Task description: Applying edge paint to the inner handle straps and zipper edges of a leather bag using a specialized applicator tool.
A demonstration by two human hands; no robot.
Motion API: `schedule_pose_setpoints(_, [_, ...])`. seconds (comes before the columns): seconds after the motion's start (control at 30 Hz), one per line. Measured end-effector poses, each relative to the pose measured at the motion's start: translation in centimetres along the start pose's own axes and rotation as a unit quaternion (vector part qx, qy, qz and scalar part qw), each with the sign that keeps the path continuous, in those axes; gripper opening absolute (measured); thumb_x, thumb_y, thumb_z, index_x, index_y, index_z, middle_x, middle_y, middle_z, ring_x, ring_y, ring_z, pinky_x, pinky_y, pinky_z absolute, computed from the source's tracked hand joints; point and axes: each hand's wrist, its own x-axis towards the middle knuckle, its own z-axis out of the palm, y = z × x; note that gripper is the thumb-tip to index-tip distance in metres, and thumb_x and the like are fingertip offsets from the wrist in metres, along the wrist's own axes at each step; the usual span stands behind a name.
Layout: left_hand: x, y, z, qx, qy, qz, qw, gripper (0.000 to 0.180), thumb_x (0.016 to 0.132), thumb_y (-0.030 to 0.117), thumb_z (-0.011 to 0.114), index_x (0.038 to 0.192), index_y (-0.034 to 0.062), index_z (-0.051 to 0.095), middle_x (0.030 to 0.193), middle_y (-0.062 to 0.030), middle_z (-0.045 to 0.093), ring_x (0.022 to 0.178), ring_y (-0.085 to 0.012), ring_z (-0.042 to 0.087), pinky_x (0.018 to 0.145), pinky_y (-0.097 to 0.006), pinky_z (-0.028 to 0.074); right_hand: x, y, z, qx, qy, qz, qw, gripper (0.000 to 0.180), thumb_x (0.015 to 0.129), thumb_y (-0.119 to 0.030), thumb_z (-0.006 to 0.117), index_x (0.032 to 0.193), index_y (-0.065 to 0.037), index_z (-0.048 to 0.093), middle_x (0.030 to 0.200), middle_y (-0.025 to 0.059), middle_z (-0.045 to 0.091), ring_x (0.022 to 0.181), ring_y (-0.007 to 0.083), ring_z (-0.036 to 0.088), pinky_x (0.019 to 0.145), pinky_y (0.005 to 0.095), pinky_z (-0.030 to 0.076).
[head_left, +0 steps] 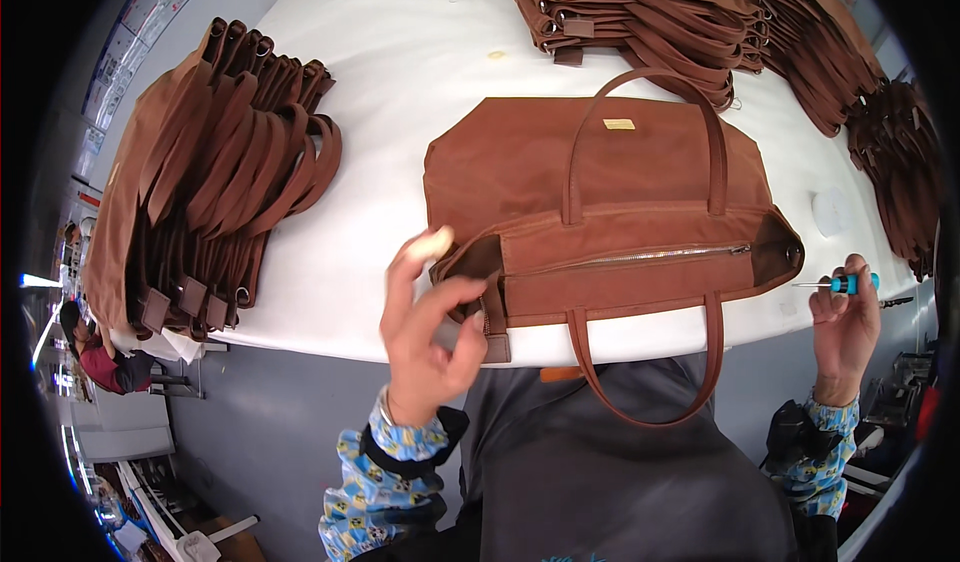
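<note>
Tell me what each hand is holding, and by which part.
The right hand holds a small screwdriver by its blue handle. The left hand grips the brown bag at its left end, by the strap tab there.

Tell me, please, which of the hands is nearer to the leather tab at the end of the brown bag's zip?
Left. The left hand is right at the leather tab on the brown bag, fingers touching it. The right hand is off the bag's opposite end, holding a small blue-handled screwdriver.
</note>
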Motion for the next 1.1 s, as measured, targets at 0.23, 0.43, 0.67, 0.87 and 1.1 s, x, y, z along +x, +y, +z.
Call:
schedule_pose_setpoints(0.23, [-1.8, 2.3, 1.8, 0.075, -0.063, 0.064, 0.993, 0.027, 0.059, 0.005, 0.07, 0.085, 0.0076, 0.064, 0.089, -0.0047, 0.058, 0.079, -0.024, 0.056, 0.063, -0.03, 0.049, -1.5, 2.8, 6.2, -0.093, -0.085, 0.047, 0.991, 0.022, 0.086, -0.02, 0.058, 0.094, -0.002, 0.049, 0.069, 0.0056, 0.057, 0.058, 0.0106, 0.056, 0.057, 0.0225, 0.046])
schedule_pose_setpoints(0.43, [-1.1, 2.6, 2.2, 0.13, -0.087, 0.013, 0.988, 0.032, 0.06, 0.01, 0.071, 0.092, 0.0069, 0.066, 0.099, -0.0074, 0.06, 0.078, -0.026, 0.056, 0.065, -0.032, 0.048, -1.6, 4.6, 10.0, -0.236, -0.221, 0.122, 0.938, 0.018, 0.081, -0.004, 0.063, 0.096, 0.002, 0.055, 0.085, 0.0075, 0.062, 0.074, 0.0092, 0.058, 0.066, 0.0219, 0.047])
schedule_pose_setpoints(0.67, [-1.3, 1.9, 2.3, 0.121, -0.086, 0.024, 0.989, 0.032, 0.063, 0.011, 0.069, 0.095, 0.0073, 0.066, 0.103, -0.0039, 0.06, 0.079, -0.0196, 0.057, 0.064, -0.028, 0.05, -0.9, 6.4, 10.9, -0.282, -0.262, 0.119, 0.915, 0.018, 0.083, -0.005, 0.063, 0.098, 0.002, 0.056, 0.083, 0.0039, 0.061, 0.074, 0.0057, 0.054, 0.063, 0.0184, 0.044])
schedule_pose_setpoints(0.87, [-1.4, 1.5, 2.6, 0.11, -0.079, 0.028, 0.99, 0.033, 0.063, 0.011, 0.069, 0.095, 0.0074, 0.066, 0.103, -0.0036, 0.06, 0.078, -0.0195, 0.057, 0.063, -0.028, 0.049, -0.7, 6.8, 11.0, -0.297, -0.258, 0.115, 0.912, 0.019, 0.083, -0.005, 0.063, 0.099, 0.002, 0.056, 0.083, 0.0032, 0.06, 0.073, 0.0052, 0.054, 0.062, 0.018, 0.044])
schedule_pose_setpoints(1.1, [-1.4, 1.4, 2.6, 0.108, -0.074, 0.033, 0.991, 0.034, 0.062, 0.01, 0.069, 0.095, 0.0075, 0.066, 0.103, -0.0043, 0.06, 0.077, -0.0197, 0.057, 0.062, -0.028, 0.049, -0.6, 7.1, 11.1, -0.296, -0.258, 0.128, 0.911, 0.019, 0.084, -0.005, 0.063, 0.1, 0.002, 0.056, 0.084, 0.0033, 0.06, 0.075, 0.0054, 0.054, 0.064, 0.0181, 0.044])
